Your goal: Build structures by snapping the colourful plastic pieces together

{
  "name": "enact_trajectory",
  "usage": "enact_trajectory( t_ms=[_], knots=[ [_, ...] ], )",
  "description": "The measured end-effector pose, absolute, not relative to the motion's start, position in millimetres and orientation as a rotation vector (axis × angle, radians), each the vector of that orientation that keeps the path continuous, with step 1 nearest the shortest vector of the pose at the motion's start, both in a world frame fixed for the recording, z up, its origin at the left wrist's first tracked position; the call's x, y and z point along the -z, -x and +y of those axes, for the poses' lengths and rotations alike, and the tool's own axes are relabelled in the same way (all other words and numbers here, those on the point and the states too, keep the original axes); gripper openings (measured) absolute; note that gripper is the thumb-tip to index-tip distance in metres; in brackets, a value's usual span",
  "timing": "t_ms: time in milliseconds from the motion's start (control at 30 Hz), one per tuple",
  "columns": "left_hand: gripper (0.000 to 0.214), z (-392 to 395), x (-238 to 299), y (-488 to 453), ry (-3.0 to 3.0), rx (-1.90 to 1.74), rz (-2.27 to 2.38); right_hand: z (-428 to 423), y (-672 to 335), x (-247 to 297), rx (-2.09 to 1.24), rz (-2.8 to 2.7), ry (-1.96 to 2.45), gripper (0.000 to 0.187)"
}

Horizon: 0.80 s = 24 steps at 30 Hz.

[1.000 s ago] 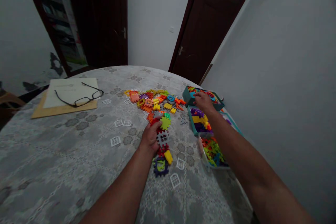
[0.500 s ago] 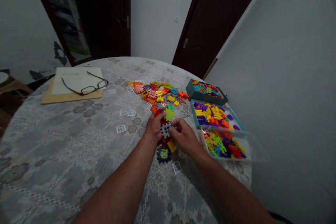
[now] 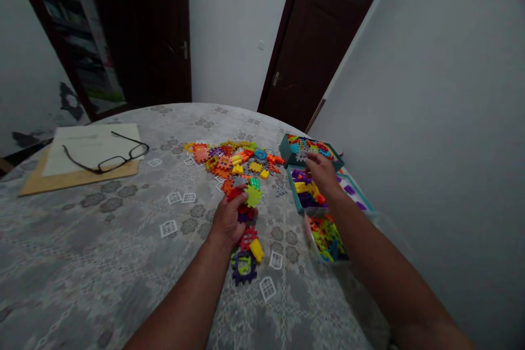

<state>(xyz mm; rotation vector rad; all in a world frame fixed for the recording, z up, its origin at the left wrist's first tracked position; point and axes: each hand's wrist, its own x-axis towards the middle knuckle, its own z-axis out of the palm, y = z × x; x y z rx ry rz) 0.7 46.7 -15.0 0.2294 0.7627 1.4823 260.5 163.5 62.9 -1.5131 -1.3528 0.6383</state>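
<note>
While L hand [image 3: 226,219] clamps red/lime blks [image 3: 254,196], R hand [image 3: 322,170] pinching gray pc [image 3: 302,154], nr teal box [image 3: 287,153]

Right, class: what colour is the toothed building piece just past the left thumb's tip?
Lime green: the toothed building piece shows best in the head view.

Lime toothed piece [image 3: 254,196] beside red pieces [image 3: 235,193]; grey latticed piece [image 3: 302,155] held up near teal box [image 3: 287,153].
</note>
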Motion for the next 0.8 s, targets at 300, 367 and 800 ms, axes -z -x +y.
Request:
enact_trajectory(
  t_ms=[300,367,800],
  knots=[
    [0.045,44,13,-1,-0.267,-1.443,0.809,252,-282,-86,-0.585,-1.27,1.694,0.07],
    [0.046,44,14,-1,-0.274,-1.44,0.807,254,-280,-89,-0.581,-1.269,1.727,0.07],
    [0.054,43,13,-6,-0.338,-1.473,0.764,87,-200,-51,-0.847,-1.792,1.387,0.032]
  ],
)
